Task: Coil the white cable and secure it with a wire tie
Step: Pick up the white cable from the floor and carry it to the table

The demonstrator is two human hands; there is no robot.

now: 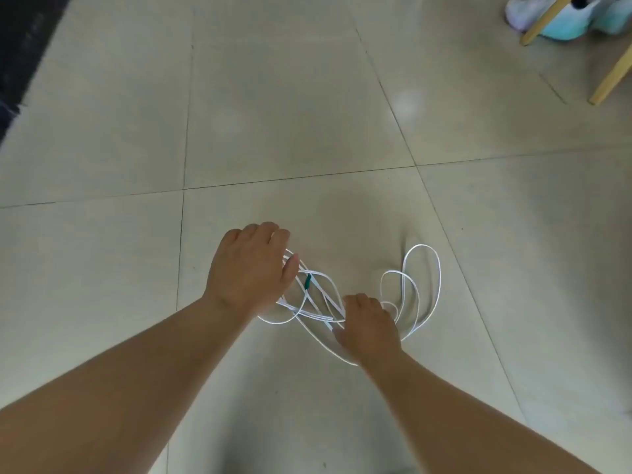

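The white cable [421, 285] lies on the tile floor [273, 114] in loose, messy loops between the two hands. Big loops stick out to the right. A little green wire tie [307, 281] sits on the crossed strands in the middle.

The left hand [251, 268] covers the left end, fingers bent down and thumb flat on the strands; I cannot tell if it grips. The right hand [371, 325] has its fingers curled round the cable.

Far off at the top right are wooden chair legs [543, 22] and pale blue shoes [567, 27]. A dark mat [24, 46] is at the top left.
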